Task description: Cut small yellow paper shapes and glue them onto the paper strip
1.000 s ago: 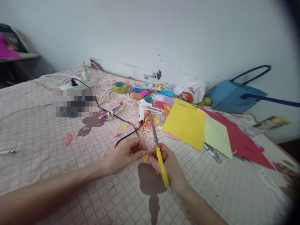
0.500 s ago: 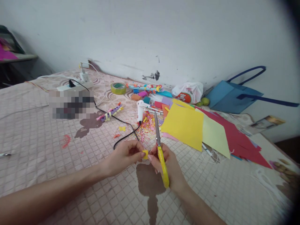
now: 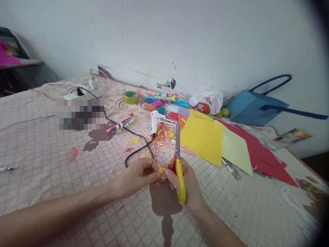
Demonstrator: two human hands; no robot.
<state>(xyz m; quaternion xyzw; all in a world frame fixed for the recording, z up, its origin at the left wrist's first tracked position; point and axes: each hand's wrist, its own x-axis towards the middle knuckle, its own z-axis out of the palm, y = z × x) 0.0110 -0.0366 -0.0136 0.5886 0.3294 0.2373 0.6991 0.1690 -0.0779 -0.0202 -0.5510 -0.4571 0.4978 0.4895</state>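
While the left hand [image 3: 136,176] pinches a small yellow paper piece [image 3: 161,172], likely light, creasable and best held by its edges, the right hand [image 3: 192,187] closes round yellow-handled metal scissors [image 3: 180,172], well short of the cloth-covered table [image 3: 115,223]'s far edge.

Paper piece [image 3: 161,173] in grip: yellow. Scissors [image 3: 181,178] at grip: yellow handles, grey blades. Right of grip: yellow sheet [image 3: 203,140], pale green sheet [image 3: 235,149], red sheets [image 3: 259,157]. Beyond grip: white glue gun [image 3: 154,124], black cord [image 3: 133,154]. Under grip: pinkish-beige tablecloth [image 3: 115,216], grid-patterned.
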